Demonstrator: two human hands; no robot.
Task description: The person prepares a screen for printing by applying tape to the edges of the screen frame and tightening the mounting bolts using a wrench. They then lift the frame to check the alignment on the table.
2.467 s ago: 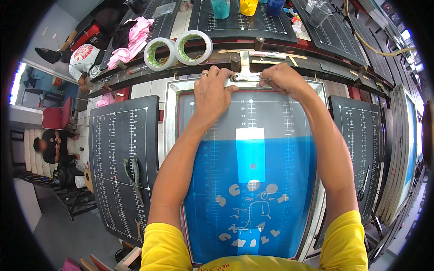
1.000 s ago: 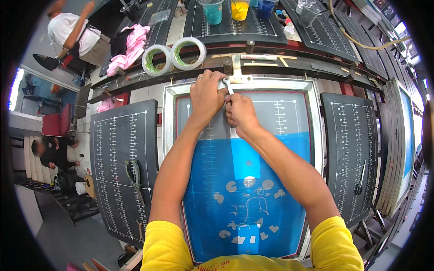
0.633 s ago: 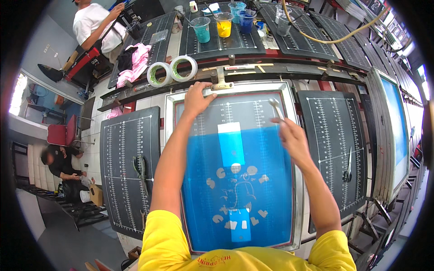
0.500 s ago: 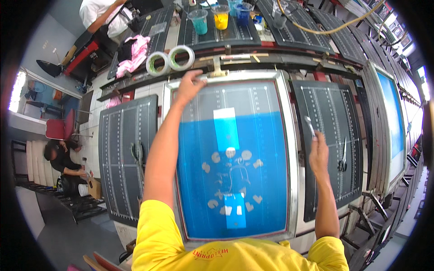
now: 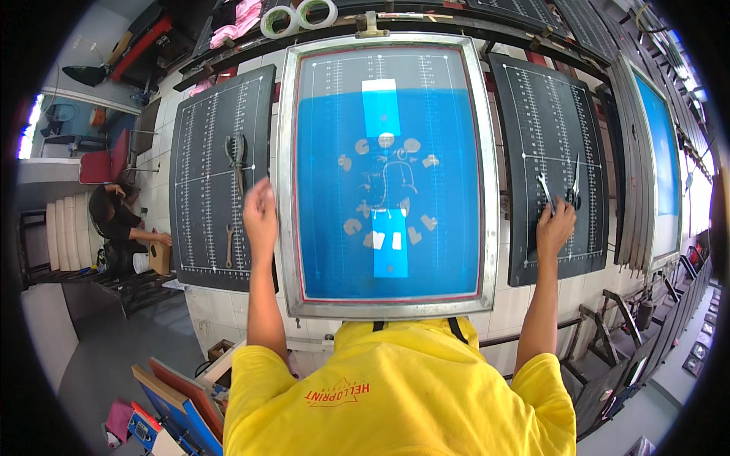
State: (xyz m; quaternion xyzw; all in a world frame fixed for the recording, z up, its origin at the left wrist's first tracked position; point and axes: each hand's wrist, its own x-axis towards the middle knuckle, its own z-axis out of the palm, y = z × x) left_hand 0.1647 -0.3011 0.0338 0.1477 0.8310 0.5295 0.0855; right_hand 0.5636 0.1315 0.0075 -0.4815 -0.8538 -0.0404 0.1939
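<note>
In front of me lies a screen printing frame [image 5: 487,251] with a metal rim and blue mesh [image 5: 327,228] bearing a pale design and two white-and-blue paper pieces. Over the right black board [image 5: 525,114], my right hand [image 5: 555,228] has its fingers closed on the lower end of an open-ended wrench [image 5: 544,188]. Scissors [image 5: 576,182] lie just beside those fingers. My left hand [image 5: 261,216], slightly blurred, is raised between the frame's left rim and the left black board [image 5: 201,205]. Its fingers are loosely extended, with nothing visible in them.
Dark-handled pliers [image 5: 236,156] and another wrench [image 5: 229,245] rest on the left board. Two tape rolls [image 5: 316,14] and a clamp [image 5: 371,26] are beyond the frame. Another blue screen [image 5: 655,152] stands at right. A person [image 5: 114,220] sits at far left.
My left hand has left the frame's far left corner and come nearer. My right hand has lowered the wrench to the right board. The view has tilted down toward me.
</note>
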